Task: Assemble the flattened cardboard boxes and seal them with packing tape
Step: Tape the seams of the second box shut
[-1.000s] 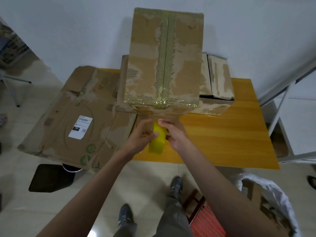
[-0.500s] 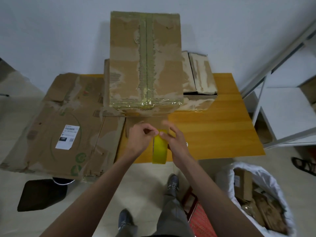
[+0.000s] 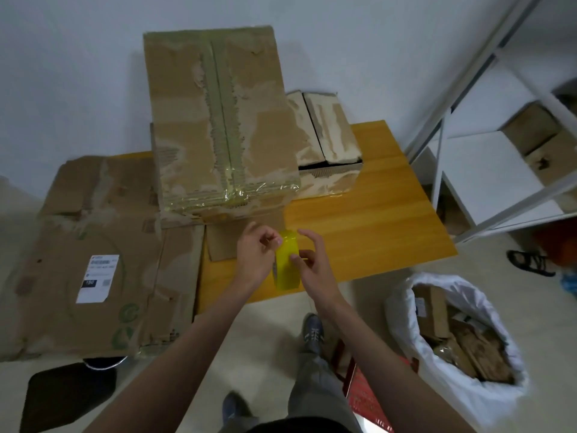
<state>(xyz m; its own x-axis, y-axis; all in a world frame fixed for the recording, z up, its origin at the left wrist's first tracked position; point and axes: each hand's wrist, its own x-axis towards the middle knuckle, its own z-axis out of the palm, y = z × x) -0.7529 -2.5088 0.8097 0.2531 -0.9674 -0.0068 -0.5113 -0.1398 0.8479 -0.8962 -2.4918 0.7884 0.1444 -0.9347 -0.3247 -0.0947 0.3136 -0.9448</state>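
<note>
Both hands pinch the yellow tape roll (image 3: pixel 286 264) near the table's near edge: left hand (image 3: pixel 254 257) steadying, right hand (image 3: pixel 312 260) seemingly picking at the tape end.

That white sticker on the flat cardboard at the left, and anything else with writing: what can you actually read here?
"150": white digits on the black patch of the shipping label, stuck on the flattened cardboard box.
Barcode and small print on that label: too blurred to read.
Green recycling signs printed below: symbols, no words.
Red box by the feet: pale marks, unreadable.
</note>
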